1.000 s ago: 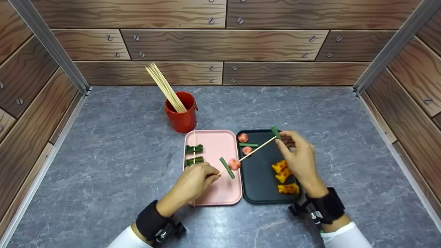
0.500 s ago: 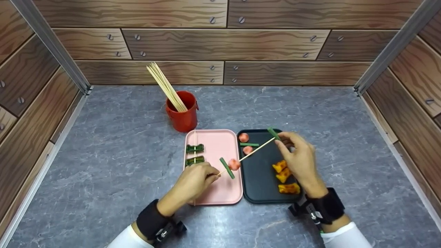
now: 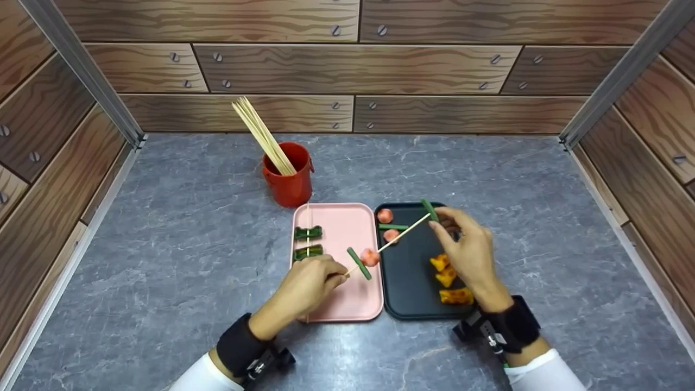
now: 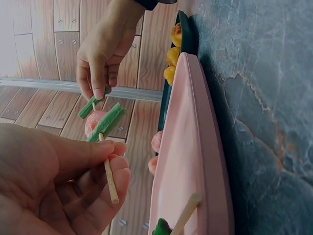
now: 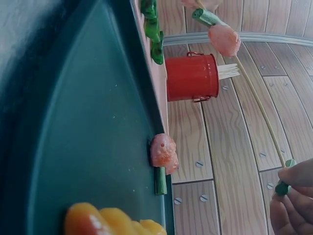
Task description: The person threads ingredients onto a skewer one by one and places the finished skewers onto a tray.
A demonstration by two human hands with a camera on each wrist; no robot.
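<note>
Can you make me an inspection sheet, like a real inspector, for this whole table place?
Surface: grey marble-patterned tabletop.
Job's things: thin pale wooden skewer through a green stick-shaped piece and pink rounded piece; pink rectangular tray with dark green pieces on another skewer; dark rectangular tray with pink, green and yellow-orange pieces; red round bucket of pale skewers.
Clutter: nothing seen.
Hands: left hand pinches the skewer near one end; right hand pinches another green piece at the other.
Cables: nothing clearly seen.
Surroundings: brown wood-patterned walls, grey corner strips.
</note>
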